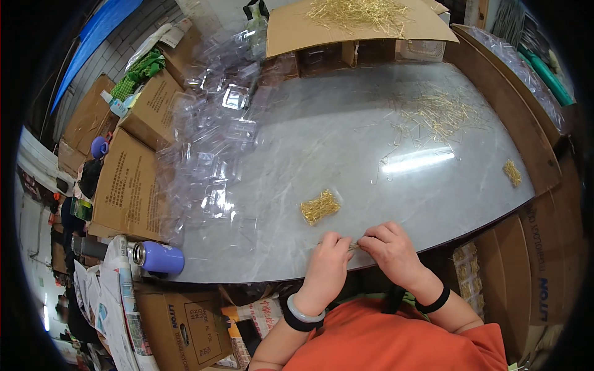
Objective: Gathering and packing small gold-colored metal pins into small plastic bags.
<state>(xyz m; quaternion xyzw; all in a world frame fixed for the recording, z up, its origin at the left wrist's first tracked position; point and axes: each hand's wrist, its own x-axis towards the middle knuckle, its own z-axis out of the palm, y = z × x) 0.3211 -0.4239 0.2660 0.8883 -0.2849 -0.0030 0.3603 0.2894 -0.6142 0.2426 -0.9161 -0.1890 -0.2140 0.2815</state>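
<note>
Near the table's front edge, my left hand [328, 269] and my right hand [390, 247] are closed, close together, with fingertips pinching a small bundle of thin wire pieces [353, 246] between them. Most of that bundle is hidden by my fingers. Just beyond my left hand lies a gold wire bundle [320, 207], narrower at its middle, on the grey table [278, 167]. Loose gold wire pieces [439, 117] are scattered farther off to the right. A smaller gold bundle [512, 173] rests by the table's right edge.
Clear plastic boxes [216, 136] are heaped along the left side, beside cardboard cartons [129, 185]. A purple bottle [162, 258] lies on its side at the front left corner. At the back, a cardboard sheet [359, 34] bears more gold wire. A cardboard wall [510, 99] borders the right side.
</note>
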